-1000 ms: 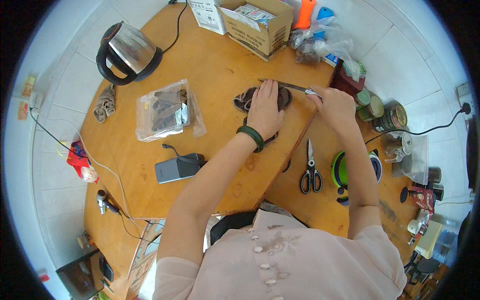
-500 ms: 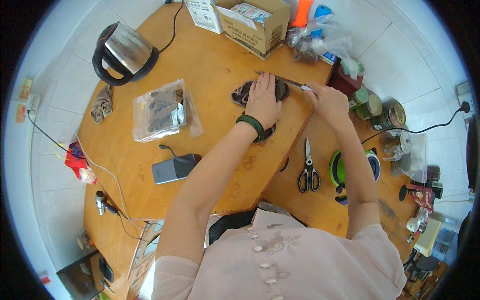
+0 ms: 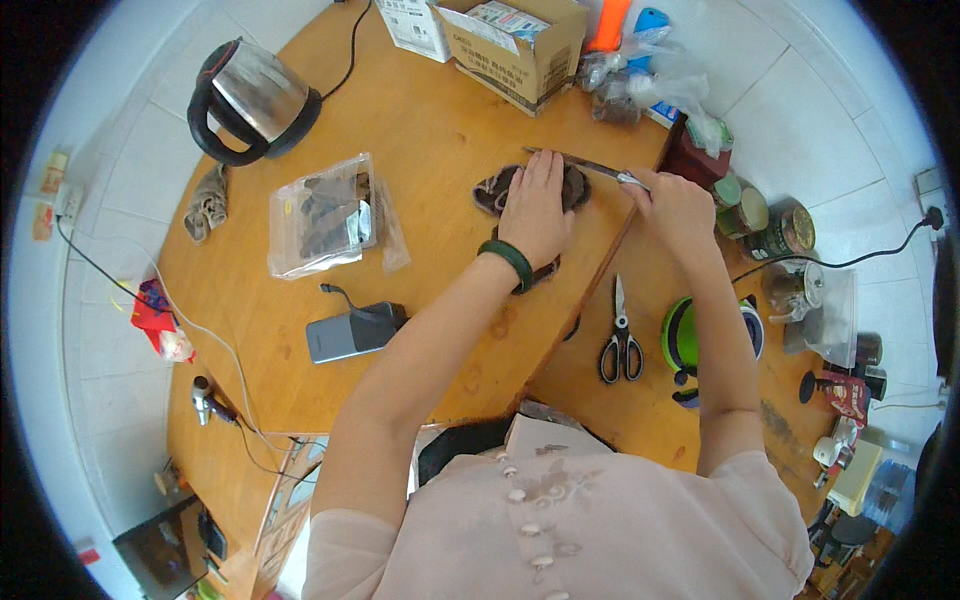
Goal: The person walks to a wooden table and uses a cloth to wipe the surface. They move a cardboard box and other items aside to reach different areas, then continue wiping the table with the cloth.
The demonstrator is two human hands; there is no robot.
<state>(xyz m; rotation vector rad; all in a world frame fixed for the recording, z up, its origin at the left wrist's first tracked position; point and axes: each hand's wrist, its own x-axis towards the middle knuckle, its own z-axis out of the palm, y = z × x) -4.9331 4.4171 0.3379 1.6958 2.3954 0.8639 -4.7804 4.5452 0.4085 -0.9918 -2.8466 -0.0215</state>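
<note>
A: How is each hand placed?

B: The left hand (image 3: 538, 212) lies flat, palm down, fingers stretched out side by side; it grips nothing, but rests across a dark, fuzzy-edged piece (image 3: 493, 192) on the wooden table (image 3: 450, 370); the right hand (image 3: 678, 212) is curled around the near end of a thin-bladed tool (image 3: 588, 164).

A: And where do that piece and the blade lie?

B: The piece is beneath the left hand, showing at both sides of the fingers and again below the palm, near the table's edge; the blade runs leftward from the right fist, along the piece's far side, its tip just beyond the left fingertips; whether it touches the piece, I cannot tell.

A: What is on the left wrist?

B: A dark green bracelet (image 3: 508, 262).

A: And farther out?

B: To the left, a clear plastic package (image 3: 300, 255) with dark contents; nearer the body, a grey power bank (image 3: 345, 337) beside the left forearm; between the forearms, black-handled scissors (image 3: 621, 350); at the far left, a crumpled cloth (image 3: 207, 207) near a steel kettle (image 3: 262, 92); beyond the hands, an uncovered cardboard box (image 3: 520, 70); along the right wall, several jars (image 3: 783, 232).
</note>
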